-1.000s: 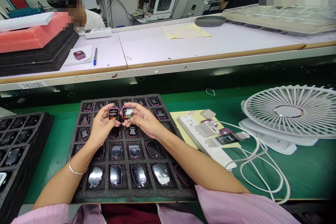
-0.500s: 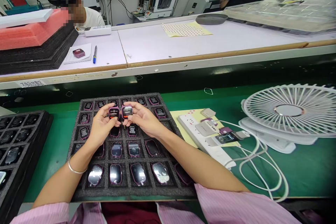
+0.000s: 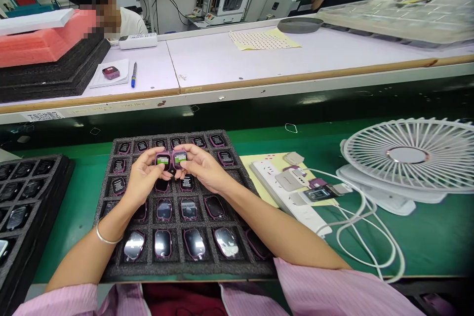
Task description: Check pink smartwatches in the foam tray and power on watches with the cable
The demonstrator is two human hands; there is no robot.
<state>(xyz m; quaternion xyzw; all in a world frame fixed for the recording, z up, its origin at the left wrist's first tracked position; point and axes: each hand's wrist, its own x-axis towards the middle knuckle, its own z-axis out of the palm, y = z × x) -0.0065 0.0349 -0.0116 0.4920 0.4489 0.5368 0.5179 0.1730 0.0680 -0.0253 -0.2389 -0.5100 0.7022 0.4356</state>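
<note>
My left hand (image 3: 142, 180) is closed on a small purple smartwatch body (image 3: 163, 160) with a lit screen. My right hand (image 3: 202, 167) grips a second purple smartwatch body (image 3: 179, 158), its screen lit too. I hold the two side by side, almost touching, above the far middle of a black foam tray (image 3: 105, 192). That tray's pockets hold several more purple watch bodies (image 3: 188, 209); the near ones reflect the ceiling light. A silver bangle (image 3: 105, 239) sits on my left wrist.
A second black foam tray (image 3: 25, 197) of watches lies at the left. To the right are a white power strip (image 3: 292, 197) with chargers and cables, and a white fan (image 3: 407, 158) lying flat. Behind is a white bench (image 3: 259, 66) with stacked foam (image 3: 48, 59); people sit beyond.
Both watch screens have changed from showing red and green bars to showing green. My hands have stayed in nearly the same place above the tray.
</note>
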